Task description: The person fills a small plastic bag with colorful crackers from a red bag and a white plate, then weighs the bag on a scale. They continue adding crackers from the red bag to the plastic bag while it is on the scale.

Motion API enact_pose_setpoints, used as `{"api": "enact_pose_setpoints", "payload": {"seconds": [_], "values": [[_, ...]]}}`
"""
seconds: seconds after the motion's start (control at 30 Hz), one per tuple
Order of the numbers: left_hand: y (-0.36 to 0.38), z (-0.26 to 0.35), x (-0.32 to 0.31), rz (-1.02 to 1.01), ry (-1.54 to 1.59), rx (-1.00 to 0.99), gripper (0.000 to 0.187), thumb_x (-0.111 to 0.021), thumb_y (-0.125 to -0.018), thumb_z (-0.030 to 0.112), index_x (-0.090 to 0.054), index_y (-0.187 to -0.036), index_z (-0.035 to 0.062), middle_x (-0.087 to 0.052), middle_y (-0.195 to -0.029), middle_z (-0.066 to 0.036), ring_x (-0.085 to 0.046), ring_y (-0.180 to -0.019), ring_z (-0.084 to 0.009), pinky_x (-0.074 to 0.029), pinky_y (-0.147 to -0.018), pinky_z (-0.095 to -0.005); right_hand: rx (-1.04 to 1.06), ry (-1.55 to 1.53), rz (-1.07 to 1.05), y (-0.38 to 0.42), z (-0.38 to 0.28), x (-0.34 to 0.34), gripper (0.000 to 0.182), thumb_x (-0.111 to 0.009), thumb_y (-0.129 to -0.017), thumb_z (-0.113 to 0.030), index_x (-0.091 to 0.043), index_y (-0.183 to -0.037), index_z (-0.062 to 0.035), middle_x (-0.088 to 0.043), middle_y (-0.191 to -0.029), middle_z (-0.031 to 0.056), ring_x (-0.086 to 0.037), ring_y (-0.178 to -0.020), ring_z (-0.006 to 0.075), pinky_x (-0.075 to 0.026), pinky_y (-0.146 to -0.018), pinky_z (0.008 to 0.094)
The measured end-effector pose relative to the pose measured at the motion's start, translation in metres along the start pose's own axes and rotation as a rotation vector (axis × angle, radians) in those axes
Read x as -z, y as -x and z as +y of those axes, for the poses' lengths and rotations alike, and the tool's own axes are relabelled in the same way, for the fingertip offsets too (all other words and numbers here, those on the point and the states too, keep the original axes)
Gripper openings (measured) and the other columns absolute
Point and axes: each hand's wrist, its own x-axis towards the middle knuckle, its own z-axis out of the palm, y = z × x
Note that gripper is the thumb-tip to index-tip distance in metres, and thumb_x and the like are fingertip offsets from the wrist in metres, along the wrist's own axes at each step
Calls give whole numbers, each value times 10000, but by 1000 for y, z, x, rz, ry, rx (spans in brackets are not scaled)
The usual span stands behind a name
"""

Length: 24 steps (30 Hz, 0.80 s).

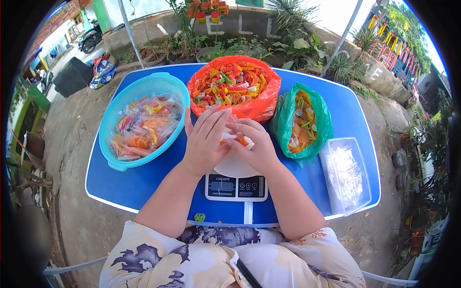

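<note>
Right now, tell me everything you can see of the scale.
The scale is a flat, plastic-looking kitchen model with a white body and black front panels. The left panel carries the word "coconi" above a greyish screen, whose reading I can't make out; the right one has three round buttons. It lies flat on the blue table, near the person's edge. A white round dish or pan sits at its far end, partly hidden by the hands above.

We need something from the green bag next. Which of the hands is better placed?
Probably the right hand: it is nearer the green bag, while the left hand is nearer the blue basket. Both are busy around orange pieces, though.
</note>
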Motion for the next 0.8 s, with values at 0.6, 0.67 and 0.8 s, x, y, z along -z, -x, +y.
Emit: {"api": "enact_pose_setpoints", "payload": {"seconds": [0.6, 0.67, 0.8], "values": [[-5, -11, 5, 101, -87, 62, 600, -814, -816, 224, -579, -1346, 68, -621, -1306, -68, -526, -1332, -265, -129, -1218, -576, -46, 384, 19, -9, 7, 32, 202, -786, -831, -182, -730, -990, -71, -678, -980, 46, -646, -927, 241, -502, -824, 410], [-5, -12, 4, 92, -94, 75, 600, -813, -815, 219, -578, -1347, 67, -622, -1308, -69, -526, -1332, -266, -131, -1219, -572, -49, 522, -115, -3, 2, 30, 219, -802, -818, -185, -740, -1002, -84, -684, -986, 43, -634, -966, 246, -479, -869, 408], [-5, -13, 3, 82, -108, 80, 601, -810, -817, 215, -577, -1350, 68, -621, -1313, -72, -525, -1334, -264, -136, -1219, -566, -101, 623, -246, 0, 5, 26, 270, -816, -788, -209, -748, -1034, -124, -687, -998, 31, -616, -1038, 253, -434, -933, 424]]}}
